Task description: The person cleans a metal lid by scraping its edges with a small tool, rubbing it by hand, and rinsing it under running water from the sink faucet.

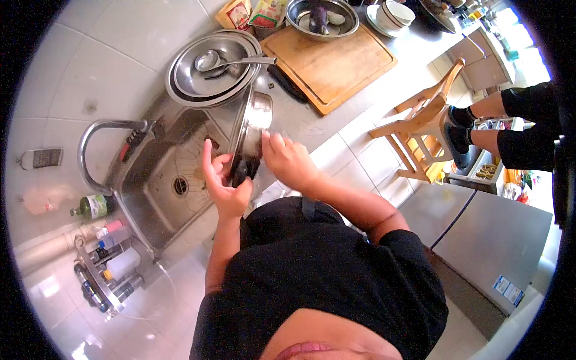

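A shiny steel pan (259, 111) with a dark handle (243, 170) is tipped on its side over the sink's right edge. Around the dark handle, my left hand (227, 189) is closed, with one finger stretched upward along the pan. My right hand (289, 161) has its fingers curled against the pan's near side; its fingertips are partly hidden. Below and to the left lies the steel sink (165, 207), its drain showing. Just beyond the pan are nested steel bowls (180, 93) with a ladle (207, 60) resting in them.
A curved faucet (90, 141) rises at the sink's left. A wooden cutting board (336, 66) and a steel bowl (294, 15) with an eggplant (318, 21) occupy the counter. At right, a person's feet (461, 126) rest on a wooden chair (429, 114), near a grey fridge (492, 240).
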`<state>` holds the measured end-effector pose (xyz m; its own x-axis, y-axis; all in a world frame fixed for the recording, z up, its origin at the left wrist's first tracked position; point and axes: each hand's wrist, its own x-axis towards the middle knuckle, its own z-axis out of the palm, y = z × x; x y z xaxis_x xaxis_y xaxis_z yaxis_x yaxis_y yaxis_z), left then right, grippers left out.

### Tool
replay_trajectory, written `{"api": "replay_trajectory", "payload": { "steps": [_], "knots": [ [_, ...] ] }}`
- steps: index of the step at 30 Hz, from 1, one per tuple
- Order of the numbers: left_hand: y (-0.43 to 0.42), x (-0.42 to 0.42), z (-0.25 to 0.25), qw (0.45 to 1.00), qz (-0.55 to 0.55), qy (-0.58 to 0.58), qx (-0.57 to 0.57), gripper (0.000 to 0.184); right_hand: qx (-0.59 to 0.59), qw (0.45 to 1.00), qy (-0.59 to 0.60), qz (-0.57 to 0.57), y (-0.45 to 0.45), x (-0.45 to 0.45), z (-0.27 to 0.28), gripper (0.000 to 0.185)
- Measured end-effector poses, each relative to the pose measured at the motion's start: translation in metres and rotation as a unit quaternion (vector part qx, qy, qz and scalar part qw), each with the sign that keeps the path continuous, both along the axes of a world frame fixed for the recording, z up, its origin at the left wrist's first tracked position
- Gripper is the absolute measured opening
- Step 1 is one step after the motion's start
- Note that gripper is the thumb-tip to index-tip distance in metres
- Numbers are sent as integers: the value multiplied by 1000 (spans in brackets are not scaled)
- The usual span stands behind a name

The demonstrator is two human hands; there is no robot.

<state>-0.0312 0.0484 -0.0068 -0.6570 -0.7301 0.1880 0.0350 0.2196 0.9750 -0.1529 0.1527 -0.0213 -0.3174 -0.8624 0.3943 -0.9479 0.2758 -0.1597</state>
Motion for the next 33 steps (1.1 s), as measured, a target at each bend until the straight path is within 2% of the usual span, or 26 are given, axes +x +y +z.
{"api": "replay_trajectory", "payload": {
  "steps": [3, 6, 10, 15, 19, 22, 23, 27, 31, 33],
  "knots": [
    [2, 2, 0, 1000, 9, -6, -5, 98, -13, 999, -29, 3, -2, -5, 4, 41],
    [1, 0, 0, 1000, 9, 5, 8, 99, 57, 997, -12, 40, 10, 14, 7, 41],
    [3, 0, 0, 1000, 7, 0, 4, 98, -21, 998, -51, -20, -8, -11, -2, 39],
    [1, 1, -1, 1000, 11, 12, 1, 97, 2, 998, -46, 40, 9, 13, 2, 31],
    [5, 4, 3, 1000, 17, -12, 13, 97, -38, 996, -84, -12, -15, -18, -5, 33],
    [5, 9, 3, 999, 20, -7, 37, 94, 10, 999, -41, 0, -5, -3, 4, 28],
    [4, 9, 2, 999, 18, -5, 27, 94, -5, 998, -62, 33, -4, -2, -3, 23],
    [6, 14, 1, 999, 20, -17, 32, 94, -13, 998, -68, -3, -22, -36, -6, 16],
    [3, 16, -2, 999, 26, 0, 41, 93, -51, 992, -98, 60, -8, -17, -1, 7],
    [1, 14, 0, 999, 20, -1, 27, 93, -31, 993, -103, 44, -13, -24, 4, 8]
  ]
}}
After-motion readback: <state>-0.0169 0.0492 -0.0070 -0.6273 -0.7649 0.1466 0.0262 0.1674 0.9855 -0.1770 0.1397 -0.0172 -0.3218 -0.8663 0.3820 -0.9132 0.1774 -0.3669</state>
